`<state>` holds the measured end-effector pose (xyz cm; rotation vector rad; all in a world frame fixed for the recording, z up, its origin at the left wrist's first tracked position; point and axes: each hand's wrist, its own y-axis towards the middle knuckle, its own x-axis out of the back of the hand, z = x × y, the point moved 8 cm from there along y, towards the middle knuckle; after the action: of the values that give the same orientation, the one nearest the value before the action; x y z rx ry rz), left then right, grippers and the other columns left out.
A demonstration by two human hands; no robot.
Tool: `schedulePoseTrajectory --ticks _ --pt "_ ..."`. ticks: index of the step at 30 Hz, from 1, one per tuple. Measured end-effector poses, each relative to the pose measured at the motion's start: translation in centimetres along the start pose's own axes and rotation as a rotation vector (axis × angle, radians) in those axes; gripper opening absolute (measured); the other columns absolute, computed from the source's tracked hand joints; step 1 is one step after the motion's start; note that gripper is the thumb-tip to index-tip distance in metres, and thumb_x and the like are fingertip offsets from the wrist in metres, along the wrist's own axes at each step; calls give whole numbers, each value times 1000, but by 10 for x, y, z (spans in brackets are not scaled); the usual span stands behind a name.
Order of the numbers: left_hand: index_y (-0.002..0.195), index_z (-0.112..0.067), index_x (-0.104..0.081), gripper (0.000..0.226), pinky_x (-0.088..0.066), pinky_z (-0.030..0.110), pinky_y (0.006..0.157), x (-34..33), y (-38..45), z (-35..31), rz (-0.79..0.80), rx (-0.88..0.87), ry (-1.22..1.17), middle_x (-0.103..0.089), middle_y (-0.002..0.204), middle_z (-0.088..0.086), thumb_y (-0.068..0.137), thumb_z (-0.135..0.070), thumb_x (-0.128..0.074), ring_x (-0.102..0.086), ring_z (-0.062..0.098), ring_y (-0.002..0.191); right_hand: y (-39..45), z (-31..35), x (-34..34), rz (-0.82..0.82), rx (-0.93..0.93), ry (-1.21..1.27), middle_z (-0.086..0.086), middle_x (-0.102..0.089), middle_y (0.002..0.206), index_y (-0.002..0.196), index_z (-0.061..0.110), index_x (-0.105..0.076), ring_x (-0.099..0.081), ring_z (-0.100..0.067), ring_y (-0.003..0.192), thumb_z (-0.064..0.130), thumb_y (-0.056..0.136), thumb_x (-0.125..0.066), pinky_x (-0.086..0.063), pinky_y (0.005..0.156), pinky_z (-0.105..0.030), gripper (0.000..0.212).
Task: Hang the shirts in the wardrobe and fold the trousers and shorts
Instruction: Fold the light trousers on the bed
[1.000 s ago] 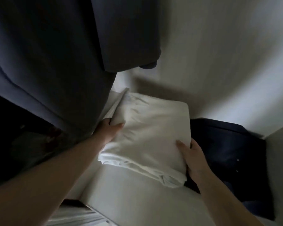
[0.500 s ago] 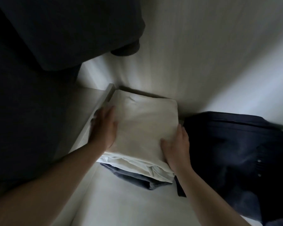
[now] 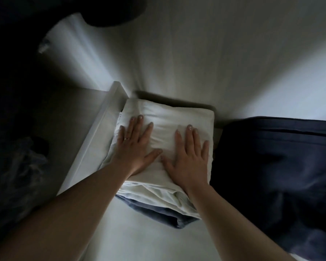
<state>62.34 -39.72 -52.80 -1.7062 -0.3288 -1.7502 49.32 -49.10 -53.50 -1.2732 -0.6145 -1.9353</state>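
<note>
- Clutter (image 3: 24, 166), dim and crumpled, at the far left beyond the divider (too dark to tell what).
- White divider (image 3: 94, 146) just left of the stack, touching its edge.
- Left hand (image 3: 135, 146) flat on the folded white garment (image 3: 177, 117), fingers straight and spread, a ring on one; nothing gripped.
- Folded white garment on top of a folded blue-grey garment (image 3: 158, 213), both on the pale shelf (image 3: 139, 242) against the back wall.
- Right hand (image 3: 191, 159) pressed flat beside the left, thumbs nearly touching, fingers straight.
- Dark navy garment (image 3: 271, 162) just right of the stack, small buttons near its right edge.
</note>
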Motion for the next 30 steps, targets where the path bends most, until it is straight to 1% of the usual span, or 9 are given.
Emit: schedulePoseTrajectory --ticks 8,13,15,17,18,20,22,25,30 --pt "134 -29 38 86 15 48 115 -16 18 3 80 -47 -5 46 146 2 71 -78 5 39 19 137 12 -4 -19 28 -31 56 -9 9 160 152 23 -8 13 -23 146 68 83 -21 16 113 -46 83" --pt "152 -22 12 84 2 50 119 -10 18 0 85 -4 30 23 158 9 89 -69 -21 21 24 146 23 -6 -28 236 -15 7 -8 21 158 152 25 4 20 -23 145 64 89 -30 13 115 -50 82" --pt "151 -18 -19 73 -16 47 117 2 4 -7 33 -23 -42 -10 159 13 93 -60 -30 -8 28 148 19 -9 -14 285 15 20 -8 9 160 152 24 -9 9 -24 147 53 91 -41 2 118 -48 75" --pt "128 -13 -53 64 -40 42 101 21 -23 -16 -28 -29 -258 -52 133 14 87 -55 -29 -48 33 124 8 -9 12 243 36 148 -8 -25 155 144 20 -36 -21 -24 143 36 93 -47 -20 115 -39 54" --pt "118 -11 -61 67 -45 40 94 29 -40 -21 -57 -33 -374 -62 119 13 82 -55 -25 -57 33 112 -1 -9 28 194 3 263 -5 -41 147 137 18 -46 -35 -23 136 29 94 -48 -28 109 -32 45" --pt "114 -11 -67 69 -47 35 93 43 -72 -32 -94 -27 -533 -67 113 10 80 -53 -23 -61 30 107 -25 -10 60 64 -104 495 1 -56 132 127 18 -58 -49 -17 124 21 94 -51 -33 101 -23 34" --pt "115 -14 -68 52 -42 25 95 57 -103 -40 -122 11 -683 -68 116 5 87 -45 -38 -61 23 110 -50 -5 87 -50 -132 623 2 -63 122 118 17 -64 -55 -15 116 15 92 -54 -36 97 -19 28" --pt "115 -16 -67 24 -37 15 94 79 -143 -46 -182 94 -921 -65 118 -2 94 -23 -57 -58 13 113 -88 -2 111 -125 -181 776 8 -65 112 111 20 -67 -58 -10 108 12 92 -55 -43 99 -28 24" --pt "111 -18 -67 20 -39 9 91 146 -205 -36 -388 109 -1126 -64 107 -14 92 -19 -61 -58 5 108 -135 27 175 -267 -103 924 21 -63 105 99 38 -64 -59 -2 103 15 94 -55 -48 96 -35 25"
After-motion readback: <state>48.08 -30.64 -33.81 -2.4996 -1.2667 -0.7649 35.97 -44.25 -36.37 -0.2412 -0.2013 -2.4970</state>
